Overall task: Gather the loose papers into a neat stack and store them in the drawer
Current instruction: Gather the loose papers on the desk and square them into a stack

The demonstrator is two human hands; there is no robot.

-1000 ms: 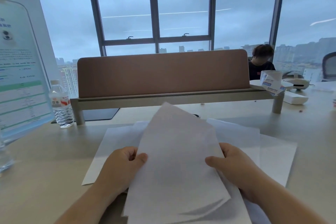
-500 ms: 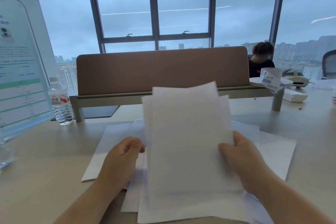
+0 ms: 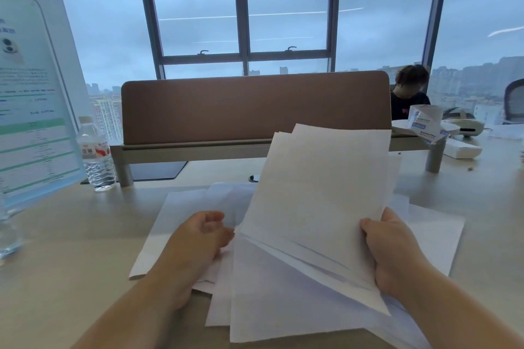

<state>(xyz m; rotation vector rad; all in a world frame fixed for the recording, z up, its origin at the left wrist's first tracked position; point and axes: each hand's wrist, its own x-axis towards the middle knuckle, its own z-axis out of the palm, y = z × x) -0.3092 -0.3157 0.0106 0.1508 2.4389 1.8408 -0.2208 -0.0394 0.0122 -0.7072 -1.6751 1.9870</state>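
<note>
A few white sheets of paper (image 3: 317,195) are lifted off the desk, tilted up and leaning to the right. My right hand (image 3: 388,249) grips their right edge, thumb on the front. My left hand (image 3: 198,244) hovers at their lower left corner with loosely curled fingers and holds nothing. More loose white sheets (image 3: 181,221) lie spread flat on the beige desk (image 3: 71,249) under both hands, overlapping at odd angles. No drawer is in view.
A brown desk divider (image 3: 255,108) on a low shelf stands behind the papers. A water bottle (image 3: 96,156) and an upright acrylic sign (image 3: 31,99) sit at the left. Small boxes (image 3: 425,125) and a white headset (image 3: 462,125) lie at the right, with a seated person (image 3: 408,91) beyond.
The lifted sheets have swung to the right and are now held by my right hand alone. My left hand has let go of their left edge and dropped lower.
</note>
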